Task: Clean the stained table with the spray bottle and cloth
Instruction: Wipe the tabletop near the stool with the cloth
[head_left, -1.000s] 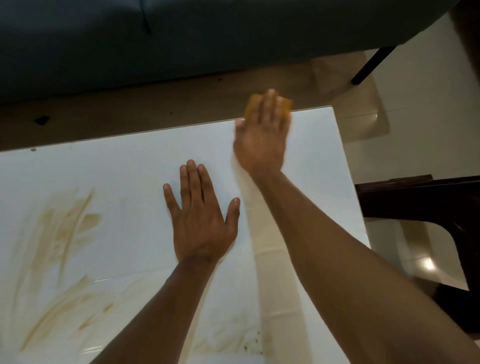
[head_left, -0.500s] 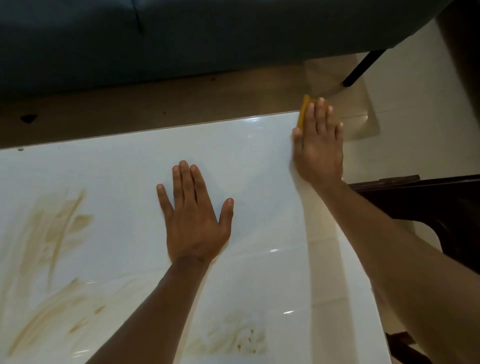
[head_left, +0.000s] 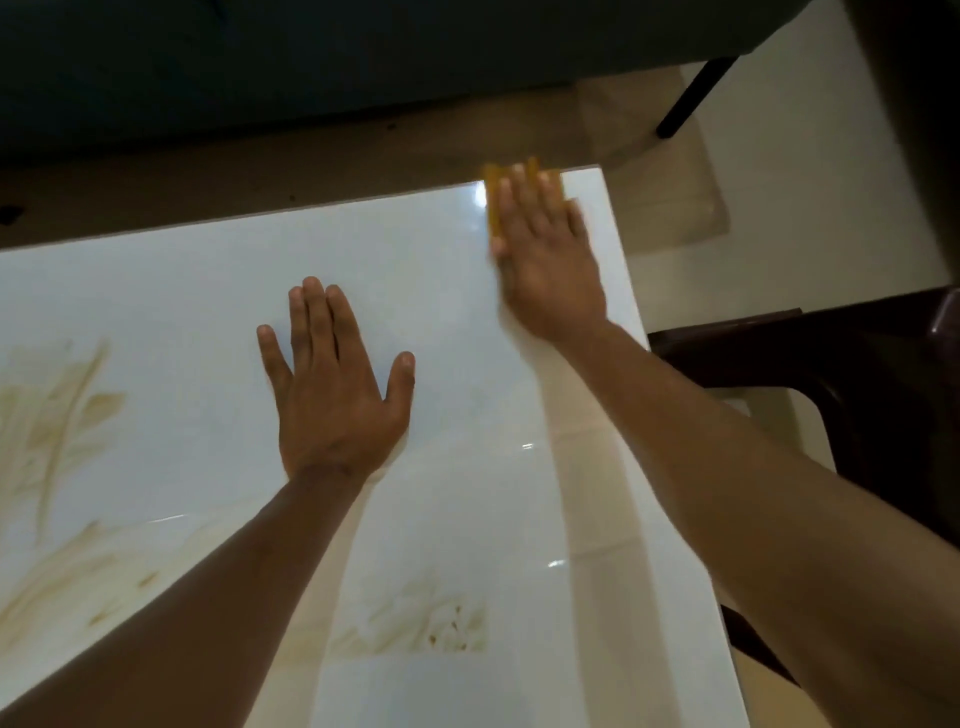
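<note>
The white glossy table (head_left: 182, 291) fills most of the view. Brown smeared stains (head_left: 57, 410) mark its left side, and another stained patch (head_left: 431, 623) lies near the front. My right hand (head_left: 545, 260) lies flat on a yellow cloth (head_left: 491, 200) at the table's far right corner, fingers spread over it; only the cloth's edges show around the fingers. My left hand (head_left: 332, 389) rests palm down on the middle of the table and holds nothing. No spray bottle is in view.
A dark sofa (head_left: 311, 57) runs along the far side of the table, with one black leg (head_left: 691, 98) on the pale floor. A dark wooden piece of furniture (head_left: 857, 374) stands close to the table's right edge.
My right hand slid the yellow cloth right to the table's corner edge, then back left a little along the far edge. My left hand stayed flat in place.
</note>
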